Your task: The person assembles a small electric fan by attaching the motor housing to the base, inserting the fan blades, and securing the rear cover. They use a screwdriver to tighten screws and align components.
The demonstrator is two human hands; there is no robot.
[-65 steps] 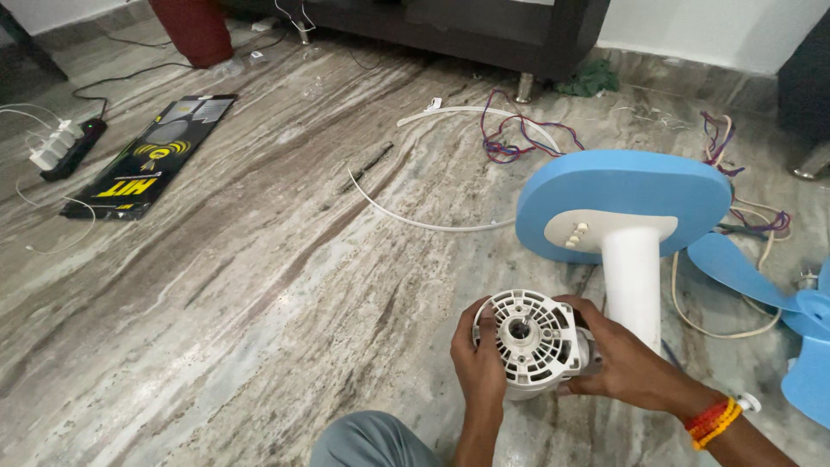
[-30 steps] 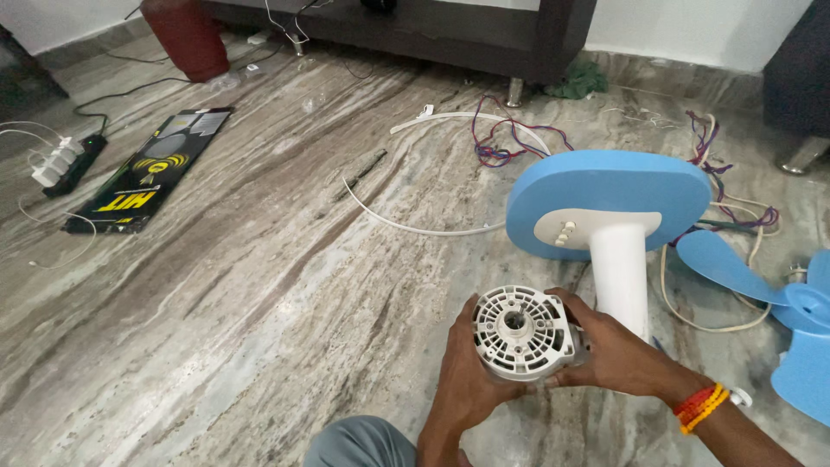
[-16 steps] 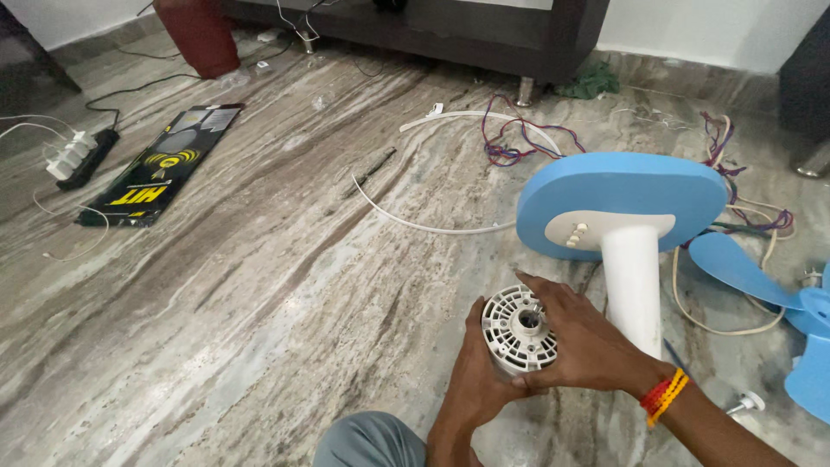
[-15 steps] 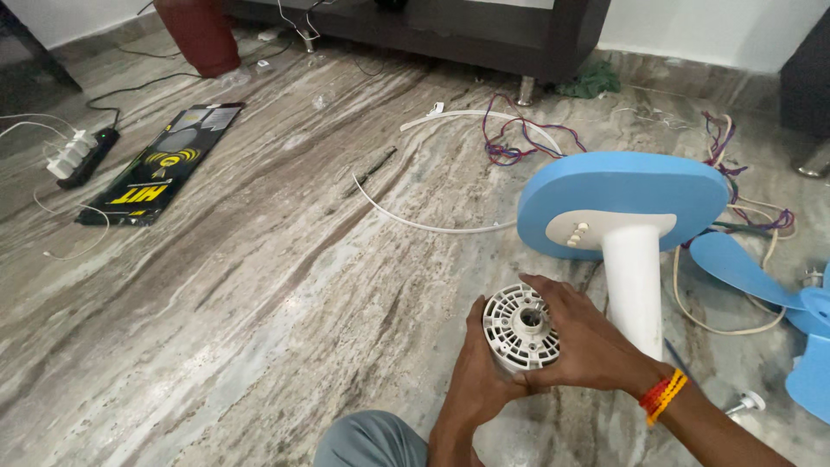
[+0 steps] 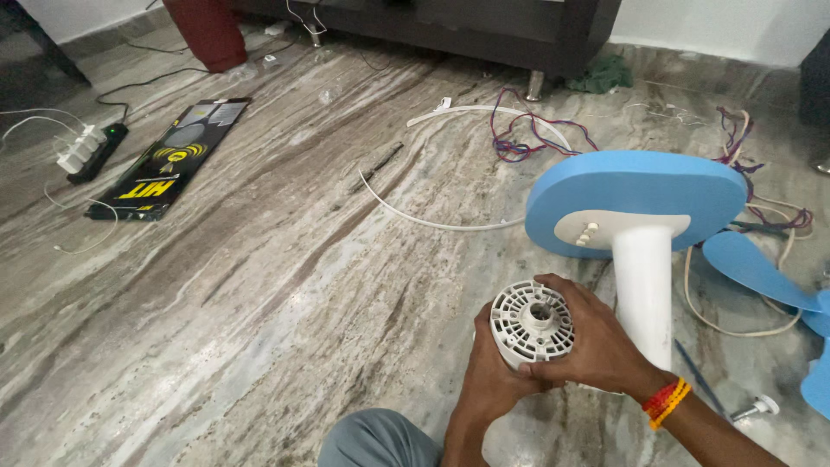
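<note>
- One white fan motor housing (image 5: 532, 325), at about 5 o'clock in the view.
- Two hands on it: one left hand (image 5: 489, 380), one right hand (image 5: 596, 346).
- One blue fan base (image 5: 635, 195) with one white stand (image 5: 643, 290), at 3 o'clock.
- Two blue fan blades in view (image 5: 752, 270) at the right edge; any others are cut off.
- One black flat packet (image 5: 169, 160) at 10 o'clock.
- One power strip (image 5: 86, 151) beside it.
- One bundle of coloured wires (image 5: 532, 138) at 1 o'clock, a second (image 5: 743, 143) at 2 o'clock.
- One curved white strip (image 5: 441, 223) at 12 o'clock.
- One small white knob (image 5: 759, 406) at 4 o'clock.
</note>
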